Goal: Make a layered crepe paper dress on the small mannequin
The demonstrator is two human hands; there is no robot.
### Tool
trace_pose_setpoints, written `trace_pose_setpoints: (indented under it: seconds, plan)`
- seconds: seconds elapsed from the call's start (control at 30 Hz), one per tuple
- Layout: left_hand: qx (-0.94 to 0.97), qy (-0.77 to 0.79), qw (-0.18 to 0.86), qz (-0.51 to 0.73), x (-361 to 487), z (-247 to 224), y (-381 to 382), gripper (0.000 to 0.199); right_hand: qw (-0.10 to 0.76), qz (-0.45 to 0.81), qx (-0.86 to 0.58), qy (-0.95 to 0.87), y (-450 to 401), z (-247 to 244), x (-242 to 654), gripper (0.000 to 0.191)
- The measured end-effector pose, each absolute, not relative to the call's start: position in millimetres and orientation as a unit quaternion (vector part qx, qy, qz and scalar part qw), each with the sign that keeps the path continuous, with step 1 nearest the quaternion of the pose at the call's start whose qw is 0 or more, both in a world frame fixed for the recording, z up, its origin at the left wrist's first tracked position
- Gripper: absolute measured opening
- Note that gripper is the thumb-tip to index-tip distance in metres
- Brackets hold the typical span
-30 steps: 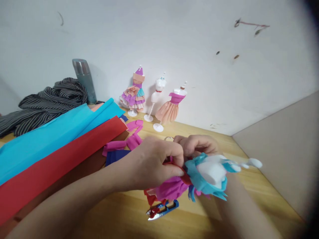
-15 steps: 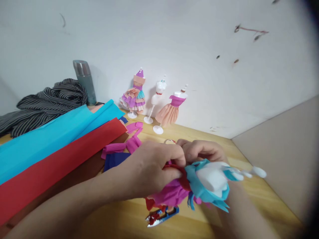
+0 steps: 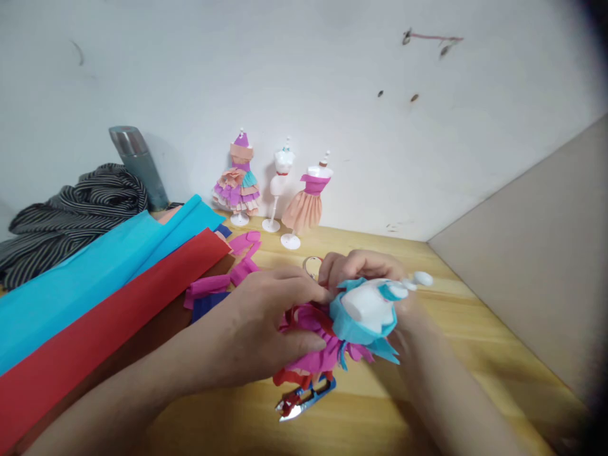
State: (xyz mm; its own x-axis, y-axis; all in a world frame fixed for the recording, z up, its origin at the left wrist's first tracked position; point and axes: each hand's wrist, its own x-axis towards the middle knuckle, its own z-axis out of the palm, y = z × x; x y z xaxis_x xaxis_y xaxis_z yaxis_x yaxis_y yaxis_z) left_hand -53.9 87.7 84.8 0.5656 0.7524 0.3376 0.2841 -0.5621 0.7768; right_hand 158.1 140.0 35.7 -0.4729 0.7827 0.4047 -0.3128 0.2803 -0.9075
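Note:
Both hands are on a small white dress form [image 3: 370, 306], tilted so its knobbed neck points right. It wears a turquoise collar [image 3: 342, 320] and a skirt of magenta and red crepe paper [image 3: 311, 354]. My left hand [image 3: 266, 316] grips the skirt near the waist, thumb in front and fingers behind. Behind the turquoise collar, my right hand [image 3: 365, 269] has its fingers curled against the form's far side; its fingertips are partly hidden. Small blue-handled scissors [image 3: 308, 399] lie on the table below the skirt.
Three small dress forms [image 3: 275, 183] stand by the wall. Left are turquoise paper [image 3: 90, 266], red paper [image 3: 128, 323], a striped cloth [image 3: 80, 209] and a flask [image 3: 140, 168]. Magenta scraps [image 3: 211, 285] and a roll of tape [image 3: 312, 266] lie on the wooden table [image 3: 460, 316].
The view has shifted. The dress form is turned and lies further left, its neck less far out to the right. My left thumb has moved off the red waistband onto the magenta skirt.

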Motion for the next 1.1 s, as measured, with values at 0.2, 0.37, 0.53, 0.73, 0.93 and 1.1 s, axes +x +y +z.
trace_pose_setpoints:
  seconds: [0.2,0.37,0.53,0.73,0.93,1.1]
  plan:
    - [0.816,0.337,0.317,0.347,-44,74,84,0.028,0.461,0.594,-0.192,-0.631,143,36,161,0.024]
    - [0.839,0.387,0.171,0.343,-33,66,75,0.036,0.464,0.581,-0.196,-0.639,143,36,158,0.029]
    - [0.836,0.413,0.11,0.346,-25,62,71,0.023,0.468,0.58,-0.195,-0.638,143,34,159,0.027]
    - [0.832,0.403,0.164,0.344,-30,65,79,0.009,0.442,0.595,-0.177,-0.648,144,38,168,0.024]
    - [0.832,0.363,0.242,0.344,-41,67,96,0.008,0.441,0.569,-0.19,-0.668,148,37,171,0.031]
    - [0.813,0.379,0.283,0.34,-47,64,109,0.021,0.438,0.576,-0.23,-0.651,148,39,170,0.035]
